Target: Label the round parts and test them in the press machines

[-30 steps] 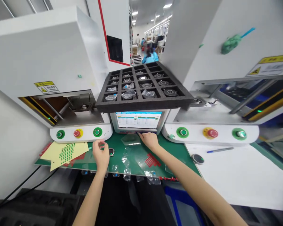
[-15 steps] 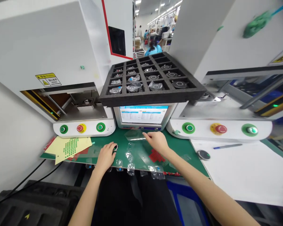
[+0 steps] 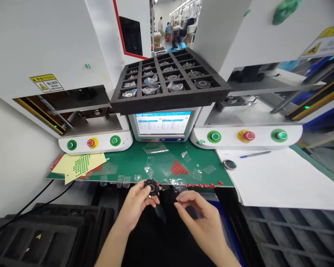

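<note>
My left hand [image 3: 135, 205] holds a small round black part [image 3: 151, 187] by its edge, just in front of the green mat's [image 3: 133, 163] near edge. A little to the right, my right hand [image 3: 199, 215] has thumb and forefinger pinched together; whether something thin and clear sits between them I cannot tell. A black foam tray [image 3: 167, 98] with several similar round parts, some in clear bags, rests above a small screen [image 3: 163, 123].
Two white machines flank the screen, each with green buttons [image 3: 115, 140] and a red stop button [image 3: 248, 135]. A yellow sticker sheet [image 3: 79, 165], red stickers [image 3: 179, 167] and clear bags lie on the mat. Another round part [image 3: 229, 164] and a pen [image 3: 255, 154] lie to the right. Black foam trays [image 3: 44, 233] sit at lower left.
My left hand picked the round part off the mat and drew it toward me. My right hand left the clear film near the screen and came back beside it. The view tilted down.
</note>
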Action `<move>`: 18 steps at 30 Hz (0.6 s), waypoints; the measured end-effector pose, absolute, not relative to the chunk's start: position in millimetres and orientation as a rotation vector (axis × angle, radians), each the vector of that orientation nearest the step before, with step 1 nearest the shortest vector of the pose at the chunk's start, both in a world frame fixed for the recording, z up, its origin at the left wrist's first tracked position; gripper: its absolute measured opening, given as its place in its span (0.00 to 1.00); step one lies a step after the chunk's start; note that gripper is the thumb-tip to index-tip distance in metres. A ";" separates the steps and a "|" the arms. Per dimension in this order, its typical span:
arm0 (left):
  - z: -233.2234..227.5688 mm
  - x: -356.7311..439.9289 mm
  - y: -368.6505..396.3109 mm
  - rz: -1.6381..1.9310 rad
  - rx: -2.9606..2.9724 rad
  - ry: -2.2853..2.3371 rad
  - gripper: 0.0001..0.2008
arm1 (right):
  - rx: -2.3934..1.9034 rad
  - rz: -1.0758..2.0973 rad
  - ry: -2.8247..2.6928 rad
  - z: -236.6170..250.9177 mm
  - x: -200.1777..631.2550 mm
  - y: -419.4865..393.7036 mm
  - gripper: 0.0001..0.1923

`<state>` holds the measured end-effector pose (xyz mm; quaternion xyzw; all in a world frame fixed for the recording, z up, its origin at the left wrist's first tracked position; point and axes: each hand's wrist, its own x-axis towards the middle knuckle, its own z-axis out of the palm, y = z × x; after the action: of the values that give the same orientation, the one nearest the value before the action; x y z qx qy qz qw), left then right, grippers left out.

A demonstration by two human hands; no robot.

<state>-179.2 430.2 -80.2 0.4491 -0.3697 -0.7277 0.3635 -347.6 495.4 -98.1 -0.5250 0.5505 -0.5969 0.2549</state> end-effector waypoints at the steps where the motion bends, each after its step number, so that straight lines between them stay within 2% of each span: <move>1: -78.6 -184.0 441.7 -1.834 1.154 -0.976 0.22 | -1.380 -1.668 1.455 -95.2 -342.4 498.0 0.05; 8: -66.8 -194.2 489.8 -1.492 1.020 -1.352 0.07 | -1.074 -1.775 1.156 -76.2 -327.8 512.6 0.09; 18: -49.5 -181.4 490.8 -1.039 0.899 -1.978 0.10 | -1.190 -1.851 1.100 -60.8 -335.8 524.9 0.13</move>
<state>-181.4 490.8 -49.5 0.3484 -0.7667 -0.4027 0.3586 -335.8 524.9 -60.8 -0.4558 0.4215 -0.7092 0.3340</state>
